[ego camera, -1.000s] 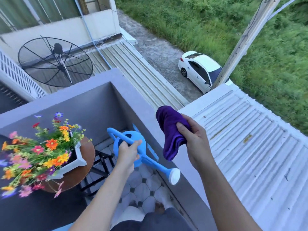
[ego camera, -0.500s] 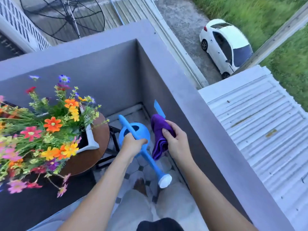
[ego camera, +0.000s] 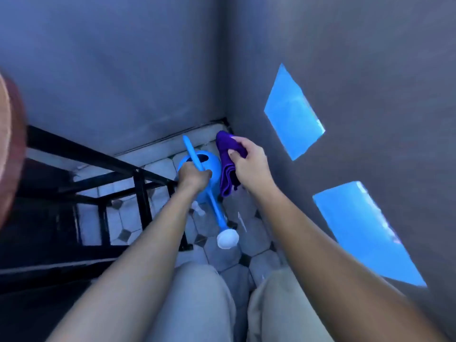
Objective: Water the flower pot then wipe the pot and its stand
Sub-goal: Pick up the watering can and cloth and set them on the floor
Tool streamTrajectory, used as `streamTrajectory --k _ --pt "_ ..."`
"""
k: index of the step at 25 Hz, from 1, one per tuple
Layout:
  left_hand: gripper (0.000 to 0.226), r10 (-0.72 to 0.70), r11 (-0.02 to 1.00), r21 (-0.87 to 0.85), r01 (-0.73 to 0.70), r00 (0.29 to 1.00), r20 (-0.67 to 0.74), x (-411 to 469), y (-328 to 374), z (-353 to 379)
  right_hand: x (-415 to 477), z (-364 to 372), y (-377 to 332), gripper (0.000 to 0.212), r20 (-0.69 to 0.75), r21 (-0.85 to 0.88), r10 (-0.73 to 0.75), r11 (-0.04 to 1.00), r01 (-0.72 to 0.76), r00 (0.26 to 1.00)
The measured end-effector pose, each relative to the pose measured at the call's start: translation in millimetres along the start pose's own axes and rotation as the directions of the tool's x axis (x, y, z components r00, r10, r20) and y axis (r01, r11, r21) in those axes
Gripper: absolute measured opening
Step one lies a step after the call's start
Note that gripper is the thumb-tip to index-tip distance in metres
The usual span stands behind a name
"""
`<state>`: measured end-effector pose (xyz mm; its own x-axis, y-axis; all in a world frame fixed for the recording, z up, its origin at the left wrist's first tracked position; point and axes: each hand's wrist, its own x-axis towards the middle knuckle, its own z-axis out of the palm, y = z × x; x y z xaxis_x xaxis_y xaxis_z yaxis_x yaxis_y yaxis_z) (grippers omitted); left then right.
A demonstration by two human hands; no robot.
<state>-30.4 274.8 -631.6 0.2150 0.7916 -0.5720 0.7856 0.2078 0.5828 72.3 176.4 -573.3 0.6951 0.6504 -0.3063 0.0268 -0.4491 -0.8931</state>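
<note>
— What's she got hold of down there?

— The left hand (ego camera: 195, 177) is closed around the handle of the blue watering can (ego camera: 206, 178), low over the tiled floor (ego camera: 249, 245) in the wall corner, its white rose (ego camera: 227, 238) pointing back toward the person's legs.

— And the other?

— The right hand (ego camera: 250, 164) pinches a folded purple cloth (ego camera: 228, 166), hanging just beside the can.

— The stand?

— Its black frame (ego camera: 138, 191) is at the left, the round brown top (ego camera: 12, 154) blurred at the edge. I can't see the pot.

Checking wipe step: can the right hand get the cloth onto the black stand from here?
Probably not directly. The right hand with the purple cloth sits by the wall; the watering can and left hand lie between it and the black stand.
</note>
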Motion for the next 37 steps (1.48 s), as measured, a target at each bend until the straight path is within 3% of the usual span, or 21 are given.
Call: streamTrajectory --k 8,14,19,20,22,23,24,26,28,30,31,35,37 --pt "0.037 0.077 0.997 0.025 -0.077 0.997 -0.022 129.0 -42.0 54.6 103.5 61.5 59.1 0.028 0.087 -0.046 -0.126 0.99 0.131 0.988" --pt "0.033 0.144 0.989 0.023 -0.145 0.989 0.018 156.2 -53.4 71.2 132.9 66.4 54.6 0.027 0.043 -0.069 -0.224 0.971 0.227 0.974" --pt "0.019 0.141 0.988 0.052 -0.146 0.986 0.092 167.7 -59.3 70.1 141.8 70.1 70.7 0.03 0.128 -0.014 -0.219 0.975 0.222 0.967" --pt "0.027 0.133 0.988 0.067 -0.139 0.987 0.085 167.0 -56.6 63.4 144.3 71.2 72.5 0.03 0.158 0.011 -0.223 0.975 0.224 0.962" --pt "0.038 0.137 0.989 -0.035 -0.141 0.987 -0.089 163.3 -49.8 46.0 145.5 71.1 72.7 0.03 0.217 0.138 -0.243 0.966 0.217 0.945" --pt "0.036 0.099 0.964 -0.232 -0.132 0.984 -0.15 160.2 -46.5 37.8 144.7 70.0 71.7 0.03 0.251 0.261 -0.258 0.946 0.191 0.933" --pt "0.036 0.055 0.873 -0.478 -0.098 0.993 -0.103 155.9 -43.5 31.3 144.0 68.2 70.0 0.03 0.296 0.403 -0.269 0.905 0.135 0.917" --pt "0.066 0.15 0.647 -0.759 0.077 0.963 0.225 143.4 -38.9 23.6 143.9 63.9 65.6 0.028 0.387 0.586 -0.268 0.81 -0.011 0.882" --pt "0.091 0.325 0.486 -0.86 0.156 0.881 0.344 139.9 -39.8 21.0 149.0 65.4 67.0 0.027 0.383 0.545 -0.232 0.839 -0.016 0.894" --pt "0.096 0.388 0.36 -0.921 0.15 0.873 0.295 137.6 -38.5 16.5 155.9 71.3 75.3 0.028 0.261 0.348 -0.199 0.932 0.1 0.945" --pt "0.091 0.375 0.357 -0.927 0.111 0.892 0.251 137.0 -37.8 16.7 158.8 74.2 82.2 0.029 0.209 0.262 -0.187 0.956 0.129 0.96" --pt "0.041 0.252 0.523 -0.844 -0.116 0.968 0.023 139.4 -44.9 32.9 163.2 79.1 107.8 0.028 0.196 0.133 -0.076 0.99 0.05 0.978" --pt "0.022 0.214 0.514 -0.828 -0.222 0.969 -0.126 142.8 -46.5 31.6 164.5 81.8 110.1 0.028 0.203 0.134 -0.082 0.989 0.056 0.976"
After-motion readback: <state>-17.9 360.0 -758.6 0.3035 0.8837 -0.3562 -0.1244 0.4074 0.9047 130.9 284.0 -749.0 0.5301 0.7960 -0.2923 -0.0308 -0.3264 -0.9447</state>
